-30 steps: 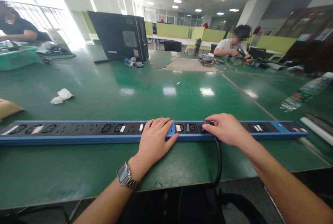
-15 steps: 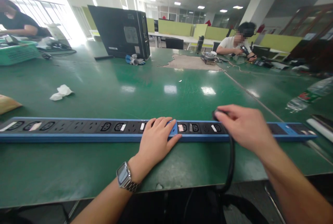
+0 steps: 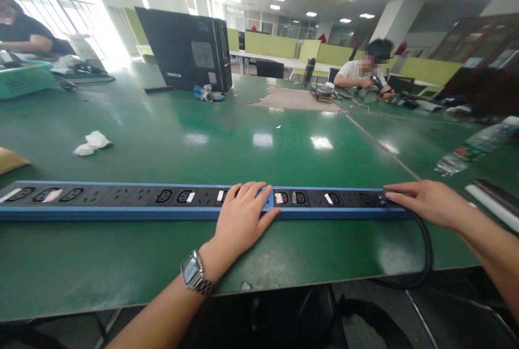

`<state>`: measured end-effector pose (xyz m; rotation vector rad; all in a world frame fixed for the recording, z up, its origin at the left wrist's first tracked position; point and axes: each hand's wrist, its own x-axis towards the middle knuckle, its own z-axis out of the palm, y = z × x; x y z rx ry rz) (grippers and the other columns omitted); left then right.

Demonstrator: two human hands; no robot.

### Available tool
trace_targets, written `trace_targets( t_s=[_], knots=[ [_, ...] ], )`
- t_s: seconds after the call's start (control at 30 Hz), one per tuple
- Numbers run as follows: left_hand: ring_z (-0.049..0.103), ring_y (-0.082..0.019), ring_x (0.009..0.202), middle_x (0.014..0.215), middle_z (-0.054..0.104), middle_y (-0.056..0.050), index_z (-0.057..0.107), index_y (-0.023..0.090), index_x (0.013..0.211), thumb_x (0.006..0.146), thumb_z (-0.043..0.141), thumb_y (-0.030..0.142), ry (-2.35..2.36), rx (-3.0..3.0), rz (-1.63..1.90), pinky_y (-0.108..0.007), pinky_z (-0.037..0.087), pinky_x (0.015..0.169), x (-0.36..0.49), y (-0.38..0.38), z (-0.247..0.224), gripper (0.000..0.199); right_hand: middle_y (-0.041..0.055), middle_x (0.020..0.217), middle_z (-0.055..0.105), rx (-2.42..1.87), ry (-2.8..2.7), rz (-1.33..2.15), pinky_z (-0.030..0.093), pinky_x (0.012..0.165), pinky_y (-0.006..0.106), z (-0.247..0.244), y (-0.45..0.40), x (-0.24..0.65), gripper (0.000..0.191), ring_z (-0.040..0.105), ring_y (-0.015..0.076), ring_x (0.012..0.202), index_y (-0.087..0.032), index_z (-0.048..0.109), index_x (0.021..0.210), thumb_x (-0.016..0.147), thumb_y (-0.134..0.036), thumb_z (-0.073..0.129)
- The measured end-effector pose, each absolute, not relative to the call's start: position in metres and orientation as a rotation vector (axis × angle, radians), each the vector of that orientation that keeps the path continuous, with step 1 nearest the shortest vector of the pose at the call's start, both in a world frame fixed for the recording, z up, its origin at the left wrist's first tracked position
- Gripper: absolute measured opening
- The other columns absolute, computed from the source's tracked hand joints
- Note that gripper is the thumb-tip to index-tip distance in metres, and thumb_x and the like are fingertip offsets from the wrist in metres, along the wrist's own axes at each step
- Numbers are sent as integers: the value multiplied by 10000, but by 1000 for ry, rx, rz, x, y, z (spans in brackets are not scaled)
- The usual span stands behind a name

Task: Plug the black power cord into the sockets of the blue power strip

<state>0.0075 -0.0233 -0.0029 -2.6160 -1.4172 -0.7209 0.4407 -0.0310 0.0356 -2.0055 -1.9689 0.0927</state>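
Observation:
A long blue and black power strip (image 3: 121, 212) lies along the near part of the green table, its sockets facing up. My left hand (image 3: 243, 211) rests palm down across its middle, fingers stretched over the top and thumb at the near edge. Toward the strip's right part, my right hand (image 3: 430, 200) pinches the plug of a black power cord (image 3: 427, 251). The fingers mostly cover the plug, so I cannot tell whether it sits in a socket. From there the cord loops down over the table's near edge.
A black computer case (image 3: 186, 48) stands at the back beside crumpled gloves (image 3: 208, 93). Tissue (image 3: 93, 142) lies left, a plastic bottle (image 3: 472, 146) right. A green basket (image 3: 26, 79) is far left. Two people (image 3: 363, 70) sit across the table.
My right hand has moved right along the strip with the plug and lowered to it, the cord trailing along. My left hand stays on the strip.

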Motion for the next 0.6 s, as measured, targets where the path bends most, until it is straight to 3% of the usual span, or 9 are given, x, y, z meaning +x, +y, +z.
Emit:
trace_targets(
  t_s=[0.13, 0.3, 0.37, 0.43, 0.5, 0.6],
  knots=[
    [545, -285, 1212, 1321, 615, -105, 574, 189, 1275, 941, 545, 422, -1425, -2617, -736, -489, 370, 1040, 3, -21, -3, 409, 63, 826, 775, -1983, -2012, 157, 531, 608, 425, 42, -28, 440, 329, 717, 303, 713, -250, 808, 842, 699, -518, 681],
    [545, -285, 1208, 1326, 607, -101, 540, 200, 1306, 913, 574, 404, -1458, -2634, -841, -482, 376, 1039, 13, -27, -1, 443, 91, 661, 723, -1996, -1752, -193, 419, 491, 336, 81, -36, 397, 333, 637, 206, 550, -233, 809, 816, 742, -532, 683],
    [532, -280, 1224, 1371, 569, -108, 461, 197, 1389, 890, 602, 390, -1365, -2701, -928, -459, 400, 1024, 29, -34, 3, 553, 52, 625, 703, -1859, -1848, 18, 413, 471, 306, 92, -46, 347, 293, 608, 178, 520, -246, 799, 826, 695, -501, 737],
    [546, -260, 1204, 1364, 570, -105, 413, 206, 1431, 898, 584, 353, -1184, -2782, -1029, -418, 436, 984, 44, -42, 8, 578, 7, 586, 666, -1639, -2022, 436, 416, 448, 278, 95, -58, 291, 312, 572, 149, 489, -245, 777, 948, 755, -475, 692],
    [589, -234, 1123, 1267, 629, -86, 478, 234, 1383, 926, 537, 303, -1084, -2767, -1148, -386, 462, 939, 44, -46, 13, 466, 5, 673, 690, -1360, -1976, 774, 475, 481, 261, 89, -67, 248, 389, 610, 143, 546, -218, 718, 1102, 792, -447, 666],
    [601, -239, 1065, 1149, 663, -79, 623, 257, 1210, 929, 557, 333, -1270, -2502, -1321, -392, 471, 929, 6, -40, 13, 299, 47, 808, 720, -1170, -1623, 788, 562, 633, 304, 65, -66, 229, 404, 679, 168, 679, -180, 664, 1150, 843, -438, 615]
  ],
)
